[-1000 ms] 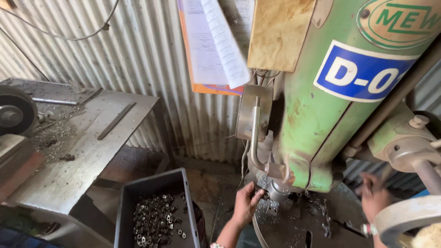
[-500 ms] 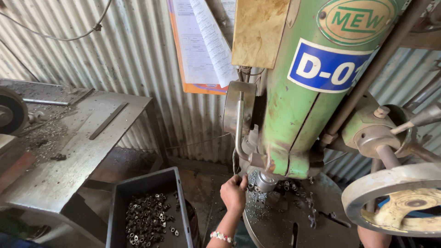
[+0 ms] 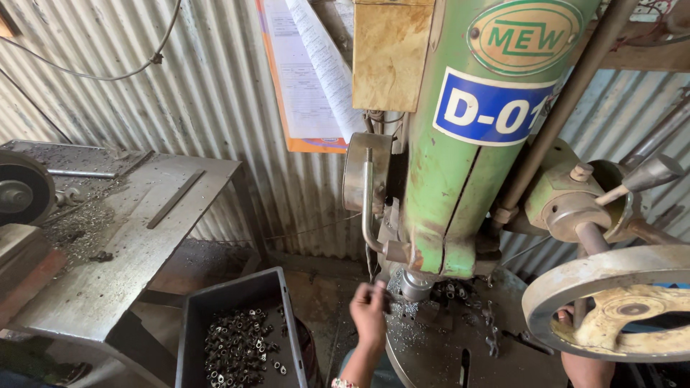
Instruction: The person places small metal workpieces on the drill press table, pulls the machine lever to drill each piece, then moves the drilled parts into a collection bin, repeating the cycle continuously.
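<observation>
My left hand (image 3: 370,316) hovers at the left edge of the round drill table (image 3: 445,359), just left of the spindle (image 3: 417,285) of the green drill press (image 3: 467,179). Its fingers are pinched on what looks like a small dark metal part. My right hand (image 3: 583,368) is mostly hidden behind the large grey handwheel (image 3: 611,273). One finger curls over the wheel's lower left rim. Metal chips and several small parts lie on the table around the spindle.
A dark plastic bin (image 3: 194,323) with several small metal pieces stands on the floor at lower left. A steel workbench (image 3: 129,244) strewn with swarf stands left, with a grinder wheel (image 3: 21,194) on it. Behind is a corrugated metal wall (image 3: 201,108) with hanging papers (image 3: 309,79).
My left hand has drawn back a little from under the spindle toward the table's left edge. The view has shifted, so the handwheel now fills the lower right.
</observation>
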